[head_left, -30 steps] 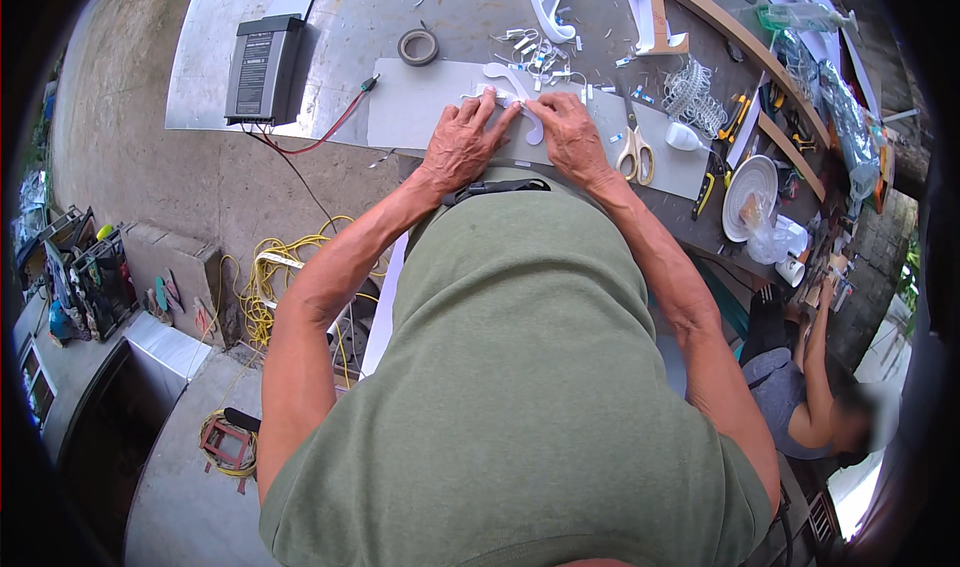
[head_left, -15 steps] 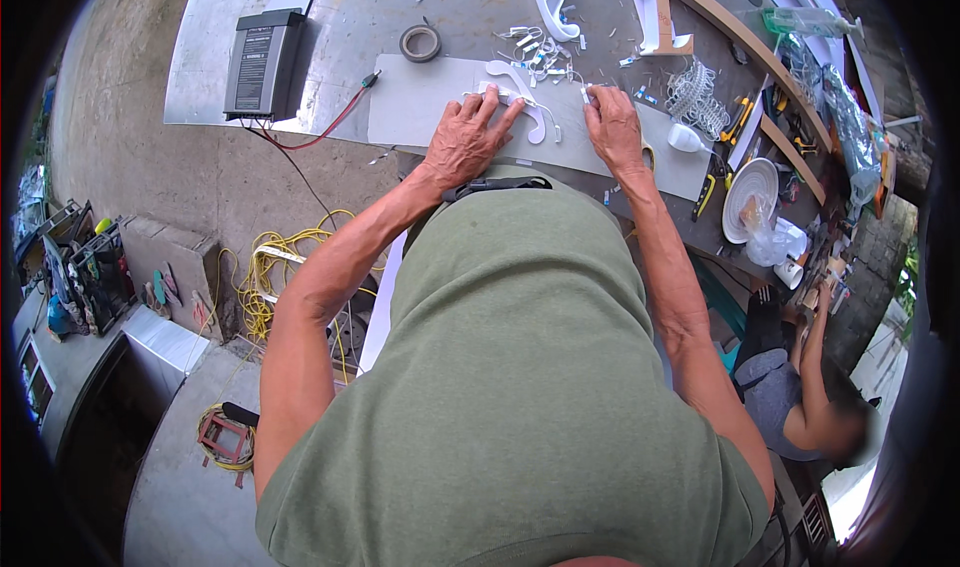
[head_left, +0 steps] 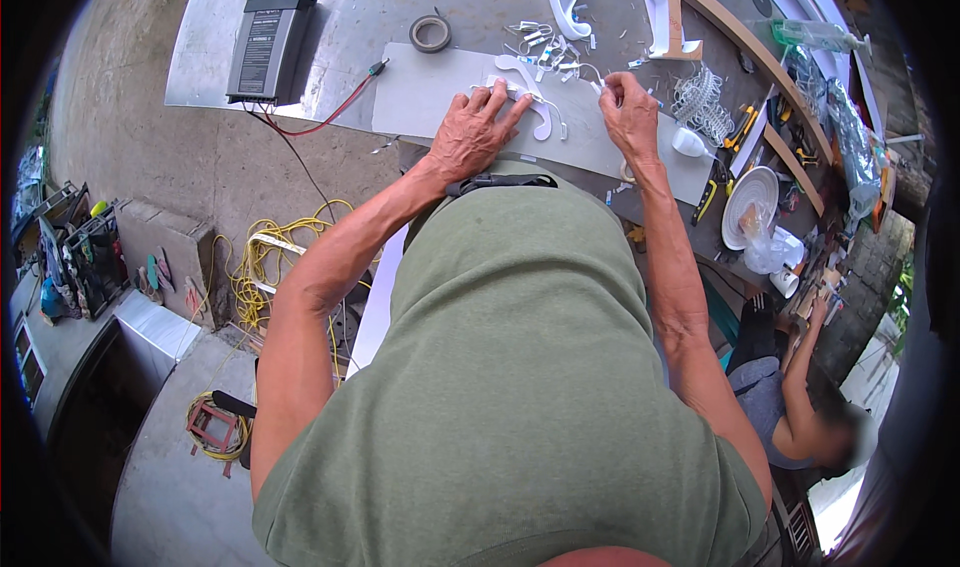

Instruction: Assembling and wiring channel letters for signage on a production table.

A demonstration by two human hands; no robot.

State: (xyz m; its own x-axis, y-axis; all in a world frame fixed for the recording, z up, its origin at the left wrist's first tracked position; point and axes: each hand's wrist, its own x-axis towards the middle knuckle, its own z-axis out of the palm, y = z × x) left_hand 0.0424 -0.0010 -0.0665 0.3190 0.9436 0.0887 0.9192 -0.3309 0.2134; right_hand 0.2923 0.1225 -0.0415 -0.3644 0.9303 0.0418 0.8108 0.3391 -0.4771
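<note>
A white curved letter piece (head_left: 528,92) is lain on a grey sheet (head_left: 430,97) on the metal workbench (head_left: 350,27), and it is pressed flat by the left hand (head_left: 470,132), whose fingers are spread over its near end. The right hand (head_left: 630,112) is held just beside the piece's far end, with its fingertips pressed together on a thin white strip (head_left: 592,80); how firmly the strip is pinched cannot be told. A roll of tape (head_left: 431,34), a black box (head_left: 268,47) with a red wire and loose white clips (head_left: 535,39) are seen further back, and a white bowl (head_left: 750,202) is seen to the right.
</note>
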